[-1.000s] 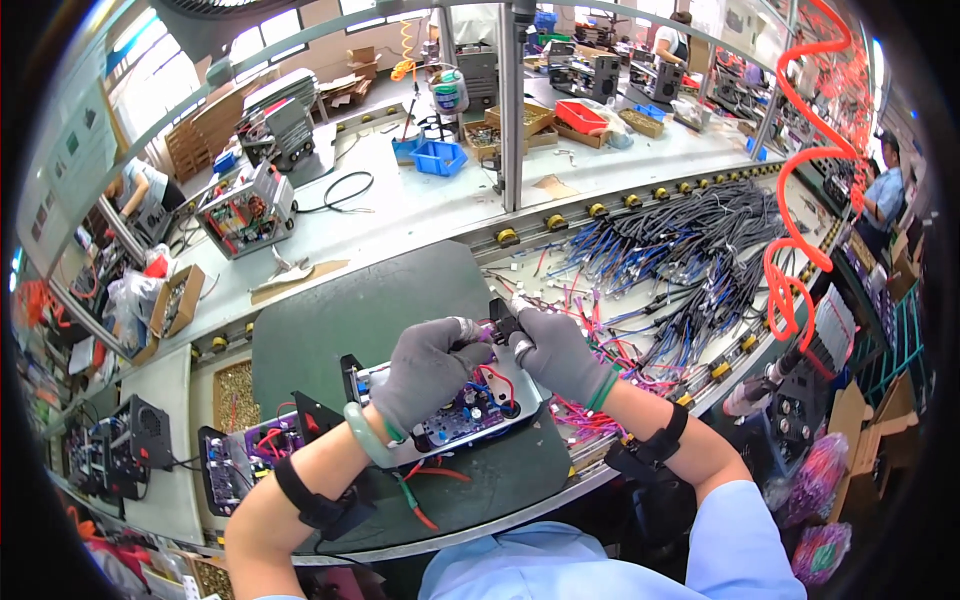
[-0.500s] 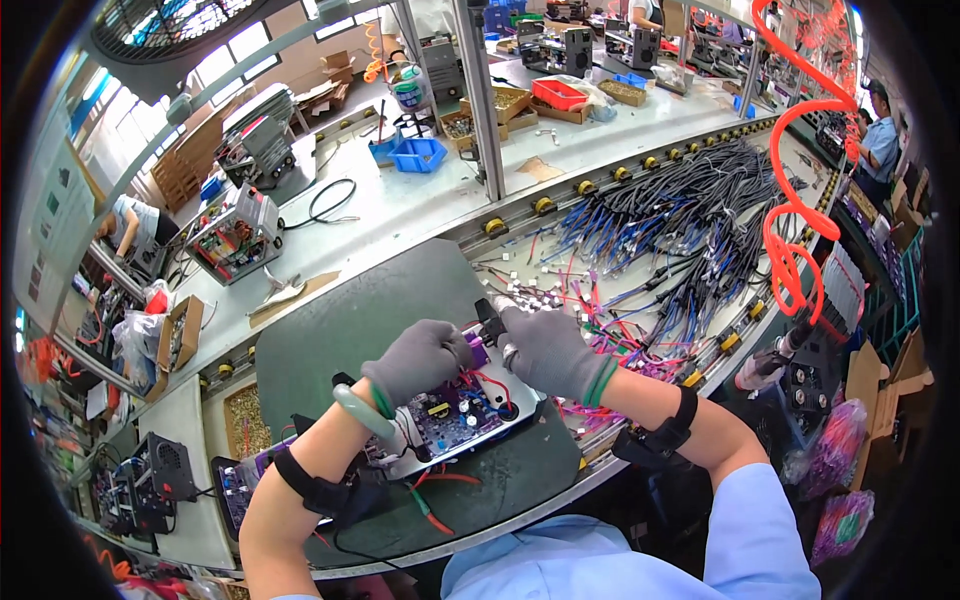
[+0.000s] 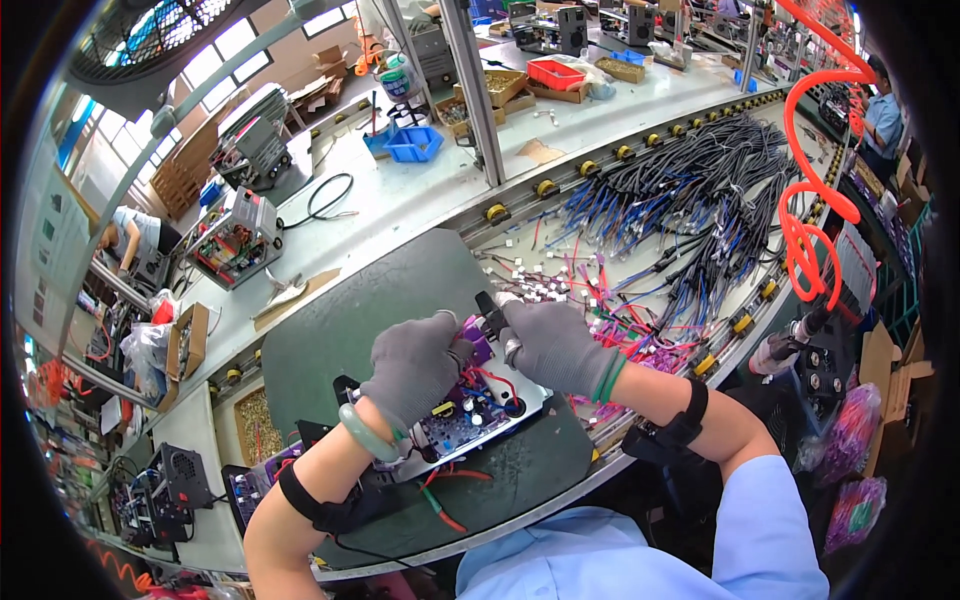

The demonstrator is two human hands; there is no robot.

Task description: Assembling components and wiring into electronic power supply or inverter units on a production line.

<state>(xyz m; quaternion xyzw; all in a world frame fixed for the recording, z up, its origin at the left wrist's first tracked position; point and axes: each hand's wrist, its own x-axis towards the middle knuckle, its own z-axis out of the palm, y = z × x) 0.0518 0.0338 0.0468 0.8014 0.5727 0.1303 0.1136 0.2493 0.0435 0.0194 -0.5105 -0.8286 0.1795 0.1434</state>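
A purple circuit board point(image 3: 462, 428) in a white-edged housing lies on a dark green mat, with red wires and several small components on it. My left hand point(image 3: 415, 368), in a grey glove, is closed over the board's far edge; what its curled fingers hold is hidden. My right hand point(image 3: 558, 345), gloved too, is closed at the housing's far right corner, its fingers around a small black part point(image 3: 488, 312) that sticks up there. Between both hands a purple component point(image 3: 480, 345) shows. Red and green wire ends point(image 3: 443, 508) poke out at the near side.
Black cables point(image 3: 690, 200) and connector leads are heaped on the bench to the right. A coiled red air hose point(image 3: 815, 200) hangs there with a driver tool point(image 3: 790, 345). Beyond the roller rail stand a blue bin point(image 3: 414, 145) and an opened machine point(image 3: 235, 235). Another person point(image 3: 882, 115) works far right.
My left hand has shifted slightly, its back now turned more upward over the board. My right hand stays at the same corner. The whole view has moved a little.
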